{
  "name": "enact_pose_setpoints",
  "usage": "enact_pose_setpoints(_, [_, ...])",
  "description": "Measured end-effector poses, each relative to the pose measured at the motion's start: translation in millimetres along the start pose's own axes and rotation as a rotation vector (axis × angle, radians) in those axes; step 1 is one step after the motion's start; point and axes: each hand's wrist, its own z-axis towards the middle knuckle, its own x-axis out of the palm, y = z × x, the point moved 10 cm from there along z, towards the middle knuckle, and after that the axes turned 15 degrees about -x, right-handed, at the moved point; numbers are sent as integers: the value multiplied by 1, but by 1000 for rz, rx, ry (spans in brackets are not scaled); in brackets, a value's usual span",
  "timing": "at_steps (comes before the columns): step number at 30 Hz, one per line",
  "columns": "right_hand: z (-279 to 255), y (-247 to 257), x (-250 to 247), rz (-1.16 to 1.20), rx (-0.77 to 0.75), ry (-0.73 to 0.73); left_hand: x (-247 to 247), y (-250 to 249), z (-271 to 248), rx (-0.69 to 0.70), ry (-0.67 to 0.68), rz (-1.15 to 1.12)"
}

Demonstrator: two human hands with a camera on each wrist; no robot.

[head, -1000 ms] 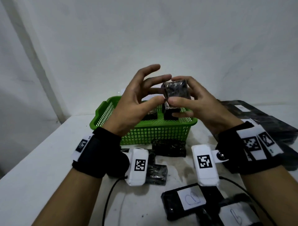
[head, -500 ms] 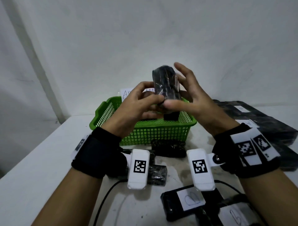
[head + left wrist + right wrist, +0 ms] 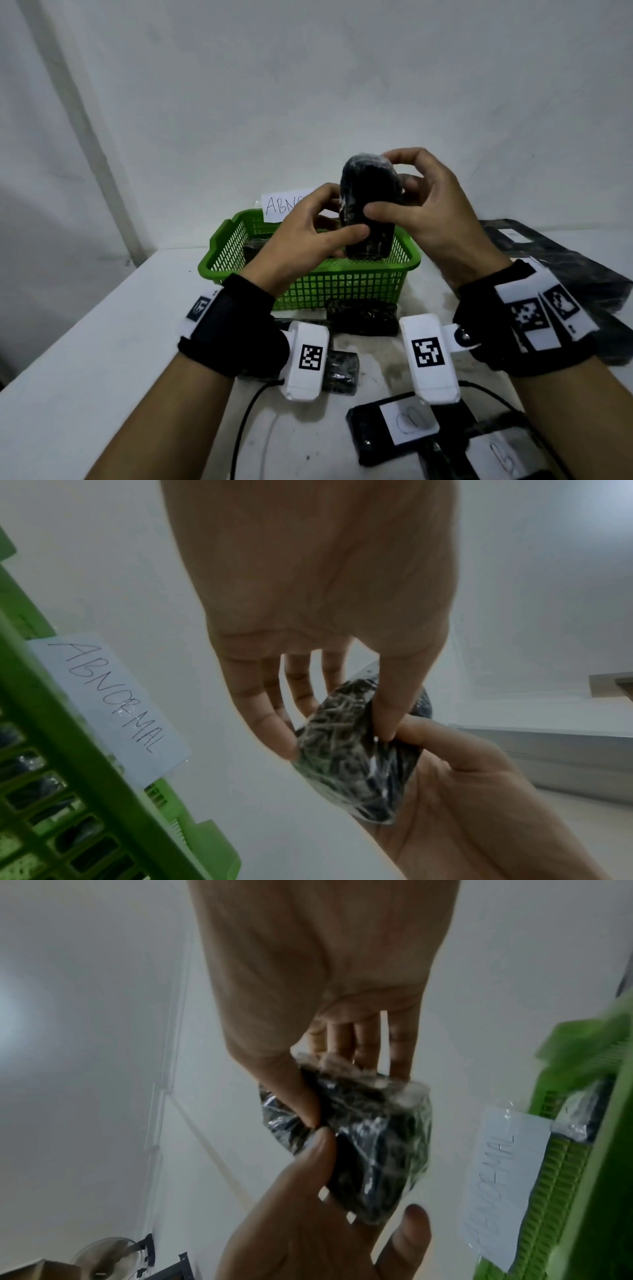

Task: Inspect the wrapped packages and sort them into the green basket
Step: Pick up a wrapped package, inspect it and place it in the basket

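A dark package wrapped in clear film [image 3: 371,205] stands upright in the air over the green basket [image 3: 342,284]. Both hands hold it. My left hand [image 3: 339,219] pinches its lower left side between thumb and fingers. From the right, my right hand [image 3: 383,185] curls over the top, with the thumb on the near face. The left wrist view shows the left hand [image 3: 335,729] pinching the package [image 3: 349,764]. In the right wrist view the right hand [image 3: 339,1080] grips the package [image 3: 377,1137] at its crinkled end.
A paper label reading ABNORMAL [image 3: 284,205] is fixed to the basket's far rim, and dark packages [image 3: 253,246] lie inside. More wrapped packages [image 3: 361,317] lie on the white table in front. Labelled black packs [image 3: 394,425] lie near me; large black bags [image 3: 548,260] lie to the right.
The package has been turned from lying across to standing on end and lifted a little. My left fingers, spread a second ago, now pinch it; my right fingers have curled over its top.
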Motion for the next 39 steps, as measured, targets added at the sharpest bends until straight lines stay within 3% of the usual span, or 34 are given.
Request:
enact_pose_setpoints(5, [0, -8, 8, 214, 134, 115, -19, -5, 1, 146, -118, 146])
enact_pose_setpoints(8, [3, 1, 8, 226, 66, 89, -17, -7, 1, 208, -132, 225])
enact_pose_setpoints(11, [6, 9, 2, 42, -77, 2, -13, -9, 0, 235, -127, 230])
enact_pose_setpoints(13, [7, 13, 0, -97, -148, -26, -9, -9, -1, 215, -70, 188])
enact_pose_setpoints(16, [7, 14, -6, -146, -179, -42, -12, 0, 5, 44, -21, 31])
enact_pose_setpoints(19, [6, 17, 4, -145, -204, 83, -17, 15, 10, -168, -22, -157])
enact_pose_setpoints(21, [3, 18, 13, -173, -208, 167, -15, 23, 12, -225, 6, -219])
enact_pose_setpoints(24, [-3, 17, 24, -109, -186, 226, -16, 31, 15, -256, 43, -351])
enact_pose_setpoints(27, [-2, 12, 18, -88, -126, 114, -22, 30, 16, -222, 41, -407])
enact_pose_setpoints(29, [-1, -5, 7, -147, 35, 33, -20, 23, 13, -148, 40, -340])
enact_pose_setpoints(32, [-9, -30, 2, -107, 260, 56, -11, 10, 6, -65, 56, -198])
enact_pose_setpoints(39, [-4, -12, -8, -272, 108, -14, 0, 2, 1, -60, 55, -91])
